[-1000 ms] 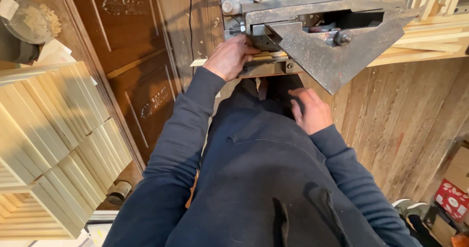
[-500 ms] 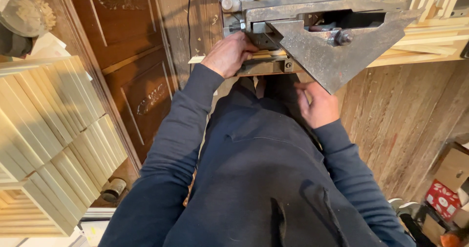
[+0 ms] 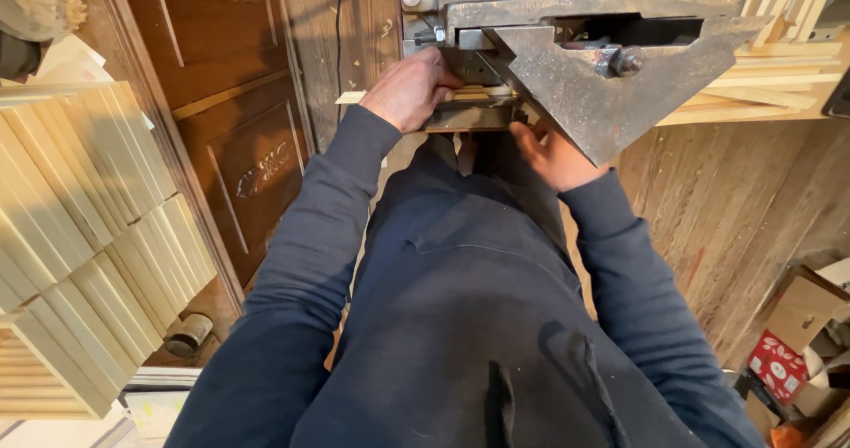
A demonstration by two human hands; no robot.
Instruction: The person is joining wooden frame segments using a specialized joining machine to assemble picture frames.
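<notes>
Pale wooden strip lies across the bed of a steel machine, under its triangular plate. Left hand presses down on the strip's left part, fingers curled over it. Right hand reaches beneath the plate; its grip is hidden.

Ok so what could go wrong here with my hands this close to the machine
The left hand presses the pale wooden strip right at the mouth of the metal machine, so fingers could get pinched or drawn in if the strip jumps. The right hand sits under the heavy triangular steel plate, partly hidden, and might get caught there. The stacked wooden slats at your left elbow could probably be knocked over.
</notes>
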